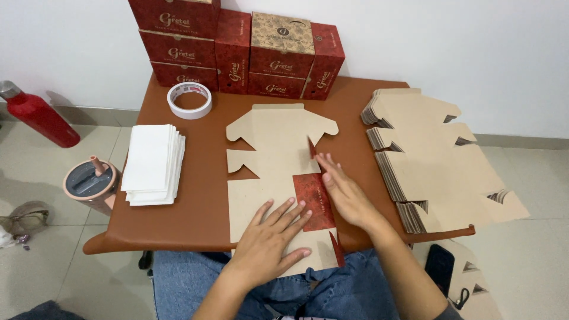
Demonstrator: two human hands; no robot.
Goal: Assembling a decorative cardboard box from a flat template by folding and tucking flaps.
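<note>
Both your open hands, left hand (274,237) and right hand (345,194), press the flat box blank (274,163); overhanging the desk's (195,189) near edge, it may slip.

left hand (274,236) flat, fingers spread, palm down, right hand (345,192) flat, fingers together, forearms angled inward

The single head camera looks steeply down from above the person's lap, facing forward across the near brown tabletop (201,172) toward the far white wall (462,47).

Bright even light, soft shadows, sharp focus.
</note>
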